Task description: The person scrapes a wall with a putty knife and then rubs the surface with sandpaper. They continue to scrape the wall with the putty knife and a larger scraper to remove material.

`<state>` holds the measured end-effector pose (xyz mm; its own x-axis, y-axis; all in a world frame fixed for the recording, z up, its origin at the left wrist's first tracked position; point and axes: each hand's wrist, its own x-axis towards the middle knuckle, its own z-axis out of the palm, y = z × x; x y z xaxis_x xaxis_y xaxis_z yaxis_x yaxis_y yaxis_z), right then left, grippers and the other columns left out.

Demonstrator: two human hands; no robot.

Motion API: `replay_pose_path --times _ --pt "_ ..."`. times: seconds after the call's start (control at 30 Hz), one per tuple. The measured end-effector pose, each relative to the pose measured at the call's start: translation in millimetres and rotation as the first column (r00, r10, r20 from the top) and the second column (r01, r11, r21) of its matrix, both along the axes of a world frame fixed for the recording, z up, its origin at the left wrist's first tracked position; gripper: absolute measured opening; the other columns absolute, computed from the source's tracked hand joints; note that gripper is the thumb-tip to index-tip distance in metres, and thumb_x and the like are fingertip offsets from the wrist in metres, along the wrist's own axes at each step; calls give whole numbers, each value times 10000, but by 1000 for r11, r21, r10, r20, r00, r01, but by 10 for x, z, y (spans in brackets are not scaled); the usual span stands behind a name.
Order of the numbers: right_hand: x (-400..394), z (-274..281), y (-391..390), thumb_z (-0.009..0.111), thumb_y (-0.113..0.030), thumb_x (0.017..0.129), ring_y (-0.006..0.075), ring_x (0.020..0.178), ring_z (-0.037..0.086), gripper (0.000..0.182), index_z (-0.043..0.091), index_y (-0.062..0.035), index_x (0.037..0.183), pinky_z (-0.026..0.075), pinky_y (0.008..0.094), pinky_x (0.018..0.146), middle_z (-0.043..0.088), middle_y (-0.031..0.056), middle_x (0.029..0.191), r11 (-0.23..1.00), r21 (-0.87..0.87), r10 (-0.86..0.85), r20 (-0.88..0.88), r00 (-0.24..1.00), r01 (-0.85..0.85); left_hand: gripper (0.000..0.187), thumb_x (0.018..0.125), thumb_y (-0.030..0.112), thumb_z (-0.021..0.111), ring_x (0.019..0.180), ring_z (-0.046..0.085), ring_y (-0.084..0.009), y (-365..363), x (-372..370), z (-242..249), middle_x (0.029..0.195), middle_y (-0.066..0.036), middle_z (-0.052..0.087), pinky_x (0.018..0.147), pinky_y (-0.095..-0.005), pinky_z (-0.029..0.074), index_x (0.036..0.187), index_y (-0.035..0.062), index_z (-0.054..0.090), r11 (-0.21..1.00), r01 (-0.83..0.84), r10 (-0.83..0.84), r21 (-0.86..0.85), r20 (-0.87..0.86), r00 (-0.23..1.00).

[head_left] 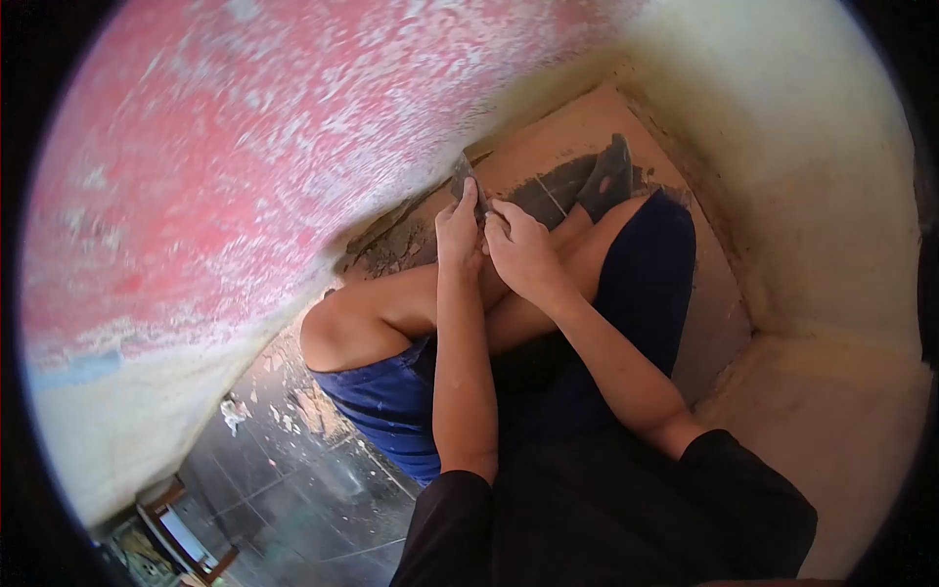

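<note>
Left hand (457,235) is closed around a flat-bladed tool (460,174); right hand (522,251) curls just beside it, whether gripping I cannot tell. Tool position: by the crossed legs (367,318), near the pink wall (196,176).

This is a worn corner of a room indoors; what kind of building is unclear. A patchy pink wall (186,186) meets a stained cream wall (802,147), and pale flakes (318,409) litter dark floor tiles (264,494).

Pink wall mottled white (196,176), navy shorts (646,264), black shirt (587,509), grey scraper (464,174)
</note>
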<state>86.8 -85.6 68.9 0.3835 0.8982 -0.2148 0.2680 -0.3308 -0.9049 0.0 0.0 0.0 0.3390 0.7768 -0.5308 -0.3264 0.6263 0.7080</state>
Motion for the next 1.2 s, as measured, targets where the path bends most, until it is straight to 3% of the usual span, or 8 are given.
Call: replay_pose_path --times 0.17,0.43,0.6,0.67,0.77,0.87,0.93,1.2 --pt "196 -113 38 437 -230 994 496 1044 611 362 575 21 1214 485 520 906 652 318 1067 982 134 -132 -29 991 135 747 949 255 727 672 594 -85 -25 378 21 830 -46 653 562 -226 476 1445 -169 362 960 -35 36 277 0 999" --pt "94 -70 31 484 -191 974 464 958 650 336 571 29 1213 509 481 831 666 299 963 968 84 -178 -430 885 236 604 972 122 655 889 604 -124 94 228 683 1043 -111 648 744 -255 507 1445 -148 392 804 469 -316 365 -406 857" --pt "135 21 -35 553 -146 934 454 933 659 418 532 40 1307 517 495 812 661 311 935 981 186 28 -392 920 49 223 1021 177 552 674 579 -91 183 21 897 824 -56 653 580 -244 462 971 -26 627 689 614 -250 384 -670 700" --pt "154 -45 -10 615 -104 891 457 923 665 542 458 107 1365 540 464 820 649 317 966 921 386 -136 194 971 52 227 1024 177 543 656 584 -94 142 -1 1009 811 -54 653 569 -249 467 961 -22 629 699 610 -257 373 -666 701" --pt "309 113 206 646 -11 811 442 919 668 617 429 153 1365 569 457 745 621 323 1026 958 286 -125 431 893 -4 243 1037 182 521 599 587 -102 60 83 1250 781 -49 649 529 -261 470 960 -19 635 724 610 -291 323 -658 694" --pt "435 120 396 678 -37 788 446 928 665 739 340 206 1398 572 446 754 599 330 1037 966 78 169 525 834 -245 199 1012 119 506 634 598 -90 60 137 1346 783 -53 653 555 -250 480 1022 -32 634 676 683 -363 275 -682 635" --pt "486 23 481 686 -46 779 440 933 662 767 328 206 1409 570 445 759 594 325 1025 956 128 143 584 799 -265 212 941 48 522 670 590 -79 99 151 1338 795 -44 644 596 -241 490 1103 -47 623 517 787 -301 337 -789 536" --pt "350 -133 559 632 -81 824 397 853 655 708 351 196 1411 571 434 750 590 263 953 902 391 -92 591 801 -185 536 863 6 603 685 556 -78 51 23 1530 869 -23 621 624 -227 483 1384 -36 481 459 828 -532 322 -647 546"
